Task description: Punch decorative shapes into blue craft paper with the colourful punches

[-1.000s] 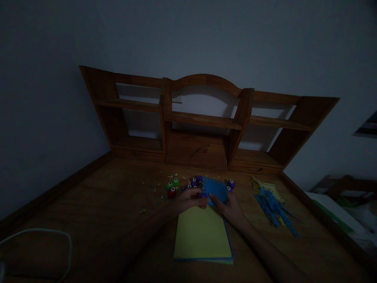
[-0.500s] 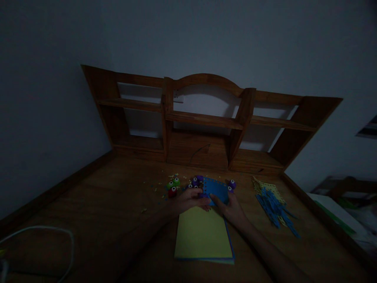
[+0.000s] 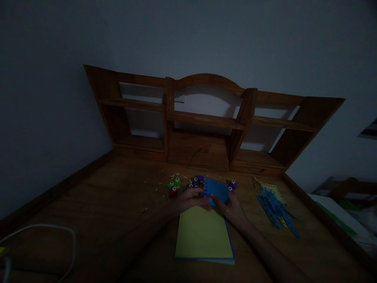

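My right hand grips a blue sheet of paper, with its thumb lying on the near part. Small cut-outs run along the sheet's left and far edges. At the sheet's near left corner, my left hand is closed round a small purple paper punch, partly hidden by the fingers. Other purple punches with eye-like tops stand just beyond my left hand. Another purple punch is right of the sheet. Under my hands lies a stack of coloured paper, yellow on top.
Green punches and a red punch stand left, among tiny paper bits. Blue strips lie over punched yellow paper at right. A wooden shelf unit backs the desk; a white cable curls at lower left.
The whole view has shifted very slightly. Both hands keep the same hold on the blue sheet and the purple punch.
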`<move>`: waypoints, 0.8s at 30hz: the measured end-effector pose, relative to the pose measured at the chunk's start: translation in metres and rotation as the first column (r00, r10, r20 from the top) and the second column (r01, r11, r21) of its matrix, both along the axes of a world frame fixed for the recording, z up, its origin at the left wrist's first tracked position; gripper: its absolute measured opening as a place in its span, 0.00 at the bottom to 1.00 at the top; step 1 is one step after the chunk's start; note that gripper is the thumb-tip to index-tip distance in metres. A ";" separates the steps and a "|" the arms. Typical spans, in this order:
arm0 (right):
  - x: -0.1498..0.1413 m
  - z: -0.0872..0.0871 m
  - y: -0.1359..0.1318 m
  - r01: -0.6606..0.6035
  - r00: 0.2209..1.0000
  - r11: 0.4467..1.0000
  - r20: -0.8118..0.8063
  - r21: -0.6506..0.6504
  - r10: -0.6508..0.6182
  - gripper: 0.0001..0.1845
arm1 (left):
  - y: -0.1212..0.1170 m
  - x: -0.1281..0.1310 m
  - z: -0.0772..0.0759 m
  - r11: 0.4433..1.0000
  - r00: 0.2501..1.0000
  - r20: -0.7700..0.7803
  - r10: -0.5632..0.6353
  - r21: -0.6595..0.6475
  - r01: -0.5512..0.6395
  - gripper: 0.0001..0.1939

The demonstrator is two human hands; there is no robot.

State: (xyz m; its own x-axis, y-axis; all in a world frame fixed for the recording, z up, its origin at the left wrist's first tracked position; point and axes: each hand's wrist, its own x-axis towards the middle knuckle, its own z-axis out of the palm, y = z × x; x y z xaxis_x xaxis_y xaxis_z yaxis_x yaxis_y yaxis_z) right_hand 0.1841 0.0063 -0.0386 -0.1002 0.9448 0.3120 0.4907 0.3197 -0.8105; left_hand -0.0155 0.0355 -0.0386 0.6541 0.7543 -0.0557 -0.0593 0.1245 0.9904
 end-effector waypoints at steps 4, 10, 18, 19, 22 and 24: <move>0.001 -0.002 0.001 -0.019 1.000 1.000 -0.001 -0.002 0.019 0.17 | 0.001 0.001 0.000 0.999 0.999 0.024 -0.024 -0.027 0.024 0.25; 0.000 -0.001 0.000 -0.030 0.999 0.999 -0.025 -0.009 0.030 0.17 | 0.001 0.000 0.000 1.000 1.000 -0.001 -0.013 0.004 0.013 0.24; 0.000 0.000 0.001 -0.012 1.000 1.000 -0.001 -0.011 0.012 0.18 | 0.002 0.001 -0.003 1.000 1.000 -0.012 -0.008 0.017 0.008 0.26; 0.000 0.000 0.001 -0.018 1.000 1.000 0.002 -0.018 0.018 0.17 | 0.003 0.001 -0.003 1.000 1.000 -0.014 -0.011 0.019 0.011 0.26; 0.000 -0.001 0.000 -0.025 1.000 0.999 -0.004 -0.029 0.025 0.17 | 0.004 0.001 -0.005 0.999 1.000 -0.013 -0.018 0.028 0.018 0.25; 0.001 -0.002 0.000 -0.017 1.000 1.000 -0.006 -0.019 0.017 0.17 | 0.003 0.000 -0.004 0.999 1.000 0.000 -0.021 0.029 0.021 0.24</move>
